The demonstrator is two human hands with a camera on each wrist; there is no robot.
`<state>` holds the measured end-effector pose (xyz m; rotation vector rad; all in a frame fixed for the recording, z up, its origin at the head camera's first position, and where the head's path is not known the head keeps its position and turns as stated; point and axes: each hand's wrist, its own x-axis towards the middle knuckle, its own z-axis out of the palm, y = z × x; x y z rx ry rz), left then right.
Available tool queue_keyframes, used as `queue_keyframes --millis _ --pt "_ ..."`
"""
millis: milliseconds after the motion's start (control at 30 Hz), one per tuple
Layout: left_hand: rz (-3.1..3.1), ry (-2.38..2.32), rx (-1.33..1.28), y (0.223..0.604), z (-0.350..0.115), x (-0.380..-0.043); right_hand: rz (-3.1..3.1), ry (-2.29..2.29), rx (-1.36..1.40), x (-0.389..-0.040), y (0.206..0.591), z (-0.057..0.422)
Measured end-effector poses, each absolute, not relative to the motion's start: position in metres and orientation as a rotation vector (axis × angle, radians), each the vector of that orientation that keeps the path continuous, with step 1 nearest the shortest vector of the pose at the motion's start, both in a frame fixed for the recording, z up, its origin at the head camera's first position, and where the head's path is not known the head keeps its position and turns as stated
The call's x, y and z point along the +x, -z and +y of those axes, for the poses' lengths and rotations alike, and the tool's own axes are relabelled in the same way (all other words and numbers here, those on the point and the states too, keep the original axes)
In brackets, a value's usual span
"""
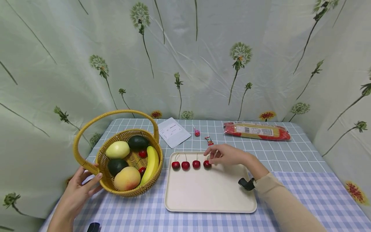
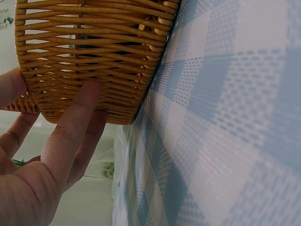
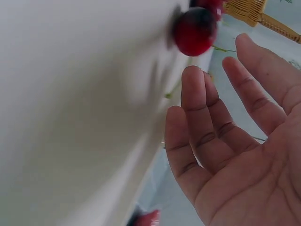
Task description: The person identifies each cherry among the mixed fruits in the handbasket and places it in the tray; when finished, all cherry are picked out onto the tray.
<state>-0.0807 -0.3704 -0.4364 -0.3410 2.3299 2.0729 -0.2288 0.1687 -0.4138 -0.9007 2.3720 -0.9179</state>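
Observation:
A row of dark red cherries with stems lies along the far side of a cream tray. At the right end of the row, my right hand hovers beside the last cherry. Its fingers are loosely bent, with a small gap to the fruit in the right wrist view. My left hand touches the near left side of a yellow wicker basket, by the foot of its handle. Fairly straight fingers rest against the weave in the left wrist view.
The basket holds a banana, a peach, a pale yellow-green fruit, dark green avocado-like fruits and small red fruits. Behind the tray lie a white pouch, a lollipop, a small wrapped candy and a pasta packet.

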Motion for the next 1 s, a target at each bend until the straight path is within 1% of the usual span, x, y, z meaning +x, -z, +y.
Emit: queue_keyframes --millis 167,400,700,1000 --pt "2.340 -2.055 -0.352 0.437 -0.370 -0.080 2.389 0.906 -0.973 -0.233 0.399 0.159" --pt "2.337 -2.067 -0.332 0.437 -0.371 -0.081 2.395 0.850 -1.014 -0.236 0.378 0.133" --pt "2.346 -2.059 -0.314 0.437 -0.371 -0.080 2.349 0.786 -1.135 -0.238 0.350 0.084" --pt "2.357 -2.021 -0.309 0.436 -0.372 -0.081 2.290 0.713 -1.277 -0.240 0.335 0.031"
